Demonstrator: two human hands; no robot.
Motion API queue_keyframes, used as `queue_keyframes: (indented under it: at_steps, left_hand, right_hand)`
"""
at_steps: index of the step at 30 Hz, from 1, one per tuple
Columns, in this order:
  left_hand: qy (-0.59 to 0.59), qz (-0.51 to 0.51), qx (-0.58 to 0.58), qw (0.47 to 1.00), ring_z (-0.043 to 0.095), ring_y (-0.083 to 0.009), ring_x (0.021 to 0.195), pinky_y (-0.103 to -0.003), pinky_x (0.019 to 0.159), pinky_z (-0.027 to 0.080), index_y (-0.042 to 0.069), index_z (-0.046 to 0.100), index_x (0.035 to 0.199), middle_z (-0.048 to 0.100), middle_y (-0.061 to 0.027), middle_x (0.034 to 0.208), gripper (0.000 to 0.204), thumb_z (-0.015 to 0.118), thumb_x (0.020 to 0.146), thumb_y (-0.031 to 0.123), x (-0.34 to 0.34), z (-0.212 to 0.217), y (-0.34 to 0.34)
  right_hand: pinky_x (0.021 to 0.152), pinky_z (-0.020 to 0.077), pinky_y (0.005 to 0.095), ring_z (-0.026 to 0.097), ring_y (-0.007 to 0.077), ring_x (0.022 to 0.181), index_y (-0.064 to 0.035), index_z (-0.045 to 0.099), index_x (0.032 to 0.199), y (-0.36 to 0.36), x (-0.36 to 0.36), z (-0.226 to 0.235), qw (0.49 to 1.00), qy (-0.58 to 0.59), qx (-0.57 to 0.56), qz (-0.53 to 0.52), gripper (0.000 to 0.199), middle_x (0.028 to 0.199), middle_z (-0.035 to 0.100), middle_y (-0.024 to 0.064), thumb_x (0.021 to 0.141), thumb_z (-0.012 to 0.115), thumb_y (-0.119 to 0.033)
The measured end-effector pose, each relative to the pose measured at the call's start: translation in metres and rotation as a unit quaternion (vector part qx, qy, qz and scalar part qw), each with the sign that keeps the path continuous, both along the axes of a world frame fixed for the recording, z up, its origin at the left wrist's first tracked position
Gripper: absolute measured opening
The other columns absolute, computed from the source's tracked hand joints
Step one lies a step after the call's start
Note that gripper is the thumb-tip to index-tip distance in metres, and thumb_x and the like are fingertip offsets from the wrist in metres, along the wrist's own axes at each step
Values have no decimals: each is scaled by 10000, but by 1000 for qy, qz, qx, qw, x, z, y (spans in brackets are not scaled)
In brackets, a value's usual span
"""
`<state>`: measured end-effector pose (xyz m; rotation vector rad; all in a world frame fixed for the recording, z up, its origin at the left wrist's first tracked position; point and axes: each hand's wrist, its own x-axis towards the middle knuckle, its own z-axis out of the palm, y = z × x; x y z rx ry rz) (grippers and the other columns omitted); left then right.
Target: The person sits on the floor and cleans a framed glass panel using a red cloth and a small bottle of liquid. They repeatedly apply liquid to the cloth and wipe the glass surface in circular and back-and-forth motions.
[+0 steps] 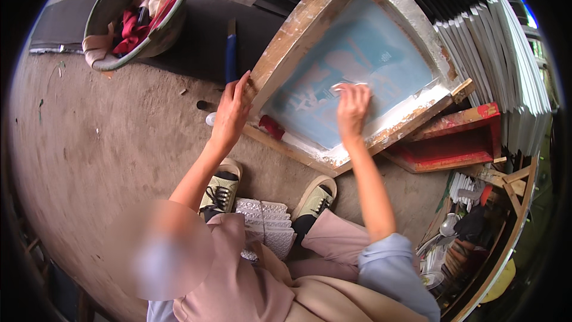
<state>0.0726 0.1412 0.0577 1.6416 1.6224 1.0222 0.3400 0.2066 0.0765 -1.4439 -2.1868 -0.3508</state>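
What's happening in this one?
A person sits with a wooden-framed screen in front of them. The left hand is at the frame's left edge, while the right hand pinches a small white wad over the blue mesh. A red cloth lies inside the frame's near-left corner; a bucket of rags stands off to the left.

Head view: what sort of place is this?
Probably a screen-printing workshop: a paint-stained wooden frame holds a blue patterned mesh, a round grey-green bucket contains red and beige cloths, and pale-edged sheets are stacked.
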Motion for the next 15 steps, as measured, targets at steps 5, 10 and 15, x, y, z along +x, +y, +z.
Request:
queue_keyframes:
  at_steps: [5,10,15]
  left_hand:
    - [-9,-20,-3,1000,496,-374,1126,-406,962,440,123,324,1417,448,-192,1239,781,618,729,-99,-3,-5,1]
    - [4,-8,8,1000,496,-376,1117,-402,959,438,111,337,1407,456,-195,1218,775,618,716,-96,-5,-7,-2]
    - [4,-15,25,1000,506,-374,1121,-414,935,454,139,339,1408,467,-181,1217,821,652,691,-109,-3,-7,2]
  right_hand:
    - [692,552,230,573,167,865,-85,648,904,-9,-4,-31,958,-190,-40,209,232,873,637,47,735,636,74]
    - [726,541,298,563,211,878,-85,641,881,-9,-27,-14,990,-56,-62,109,221,875,612,54,710,610,52]
    - [767,537,286,570,203,920,-71,645,891,-9,-25,-34,987,-52,-68,138,222,887,614,50,691,617,21]
